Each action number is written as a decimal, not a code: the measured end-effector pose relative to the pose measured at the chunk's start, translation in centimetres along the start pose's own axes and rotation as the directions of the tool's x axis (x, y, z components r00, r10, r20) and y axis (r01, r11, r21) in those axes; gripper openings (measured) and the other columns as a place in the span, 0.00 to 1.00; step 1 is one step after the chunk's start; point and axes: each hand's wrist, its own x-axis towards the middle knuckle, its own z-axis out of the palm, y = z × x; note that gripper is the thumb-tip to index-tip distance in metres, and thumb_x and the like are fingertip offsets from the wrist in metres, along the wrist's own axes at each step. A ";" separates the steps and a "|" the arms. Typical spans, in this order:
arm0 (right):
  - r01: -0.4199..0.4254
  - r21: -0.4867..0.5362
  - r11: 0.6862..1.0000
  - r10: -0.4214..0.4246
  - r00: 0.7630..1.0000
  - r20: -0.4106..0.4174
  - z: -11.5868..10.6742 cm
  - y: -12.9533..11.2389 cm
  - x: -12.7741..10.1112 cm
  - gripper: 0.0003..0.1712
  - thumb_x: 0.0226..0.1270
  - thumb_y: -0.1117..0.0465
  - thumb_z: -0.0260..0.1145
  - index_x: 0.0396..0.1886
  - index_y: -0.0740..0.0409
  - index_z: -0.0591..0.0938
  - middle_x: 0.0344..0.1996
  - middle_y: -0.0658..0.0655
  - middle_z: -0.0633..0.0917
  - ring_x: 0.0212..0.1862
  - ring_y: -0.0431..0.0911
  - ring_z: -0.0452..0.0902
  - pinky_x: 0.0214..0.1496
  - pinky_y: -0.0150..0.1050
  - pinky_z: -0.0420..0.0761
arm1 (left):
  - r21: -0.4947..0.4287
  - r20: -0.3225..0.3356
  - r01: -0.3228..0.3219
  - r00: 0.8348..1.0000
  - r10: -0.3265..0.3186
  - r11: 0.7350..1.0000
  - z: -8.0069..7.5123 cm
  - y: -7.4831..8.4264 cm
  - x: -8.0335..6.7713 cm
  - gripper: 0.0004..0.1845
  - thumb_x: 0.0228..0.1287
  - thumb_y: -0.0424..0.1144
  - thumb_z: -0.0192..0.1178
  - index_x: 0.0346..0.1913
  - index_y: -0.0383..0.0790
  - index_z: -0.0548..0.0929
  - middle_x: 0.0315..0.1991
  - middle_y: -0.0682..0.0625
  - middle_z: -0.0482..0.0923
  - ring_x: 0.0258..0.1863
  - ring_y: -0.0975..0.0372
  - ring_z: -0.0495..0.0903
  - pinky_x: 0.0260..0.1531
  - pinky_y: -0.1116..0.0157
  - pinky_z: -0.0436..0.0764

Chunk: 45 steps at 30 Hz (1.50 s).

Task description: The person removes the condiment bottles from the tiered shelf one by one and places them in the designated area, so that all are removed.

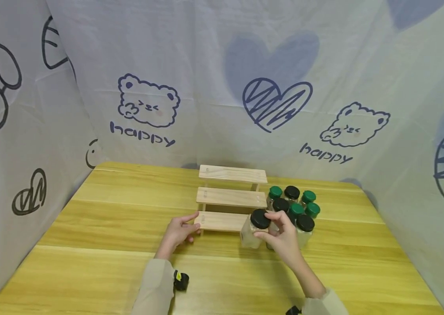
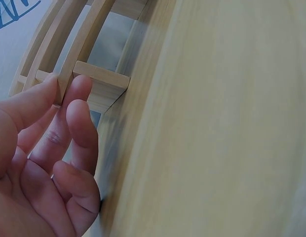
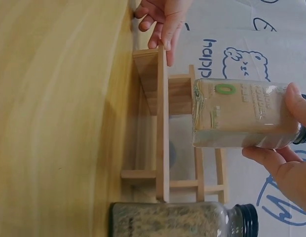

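Note:
A small three-step wooden rack (image 1: 222, 222) stands on the table. My left hand (image 1: 177, 230) pinches the left end of its lowest step; in the left wrist view the thumb and index finger of that hand (image 2: 49, 148) grip the board's end. With its thumb and fingers, my right hand (image 1: 285, 239) holds a square glass spice jar (image 1: 250, 237) near its black lid. The right wrist view shows this jar (image 3: 237, 113) upright, with pale contents and a green mark, its base above the lowest step's level, near the right end of the rack.
Several jars with green lids (image 1: 275, 191) and black lids (image 1: 305, 223) crowd together right of the rack. One jar with dark flecked contents (image 3: 168, 219) stands close to the rack. A printed cloth (image 1: 214, 96) hangs behind the wooden table (image 1: 107, 210) and along both sides.

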 end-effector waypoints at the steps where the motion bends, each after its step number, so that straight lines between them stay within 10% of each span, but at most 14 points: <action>1: -0.005 0.006 1.000 0.005 1.000 0.001 -0.1 0.1 -0.2 0.26 0.33 0.88 0.66 0.36 0.77 0.69 0.40 0.55 0.73 0.44 0.36 0.73 0.33 0.29 0.77 | 0.000 0.000 -0.003 1.000 0.003 1.000 0.0 -0.1 0.0 0.23 0.59 0.35 0.59 0.59 0.45 0.72 0.28 0.45 0.82 0.08 0.65 0.70 0.06 0.73 0.55; 45: -0.091 0.090 0.992 0.100 0.990 -0.104 -10.0 0.8 -5.2 0.26 0.33 0.92 0.62 0.38 0.83 0.67 0.39 0.52 0.78 0.44 0.38 0.75 0.33 0.31 0.78 | -0.012 0.011 -0.045 0.999 0.045 0.999 -0.1 0.0 -0.3 0.24 0.59 0.36 0.59 0.59 0.43 0.71 0.26 0.44 0.82 0.08 0.65 0.69 0.07 0.74 0.57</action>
